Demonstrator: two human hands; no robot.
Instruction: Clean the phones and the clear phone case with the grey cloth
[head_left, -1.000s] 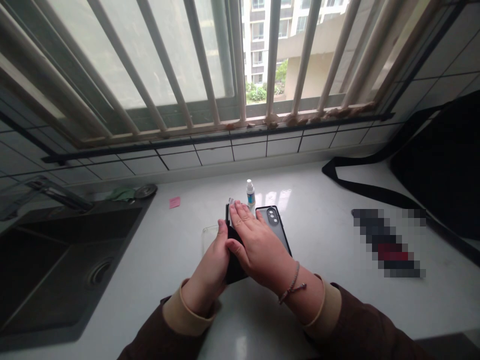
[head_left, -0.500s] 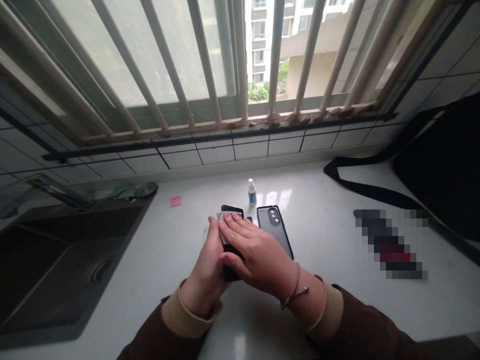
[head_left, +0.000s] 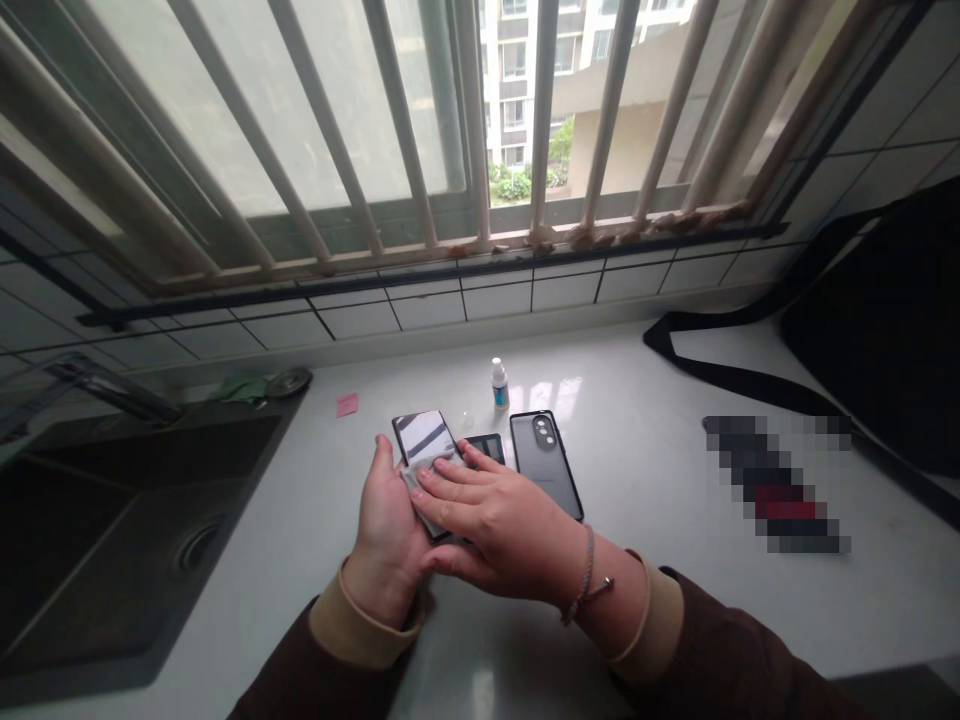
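My left hand (head_left: 386,525) holds a black phone (head_left: 420,435) from beneath, screen up, tilted toward the upper left. The flat fingers of my right hand (head_left: 491,520) press a small grey cloth (head_left: 418,476) onto the phone's screen. Just right of them a black phone case (head_left: 544,460) lies on the white counter (head_left: 660,470), camera cutout facing up. A small dark rectangular item (head_left: 487,446) lies between the phone and the case. Behind them stands a small white bottle with a blue label (head_left: 499,383).
A dark sink (head_left: 112,530) with a faucet (head_left: 112,390) is set into the counter at the left. A pink scrap (head_left: 347,404) lies near it. A black bag with a strap (head_left: 877,330) fills the right side. A barred window (head_left: 480,130) runs along the back.
The phone has swung from edge-on to lying screen up, tilted left. My right hand with the cloth slid down and left across the screen. A dark item beside the case came into view.
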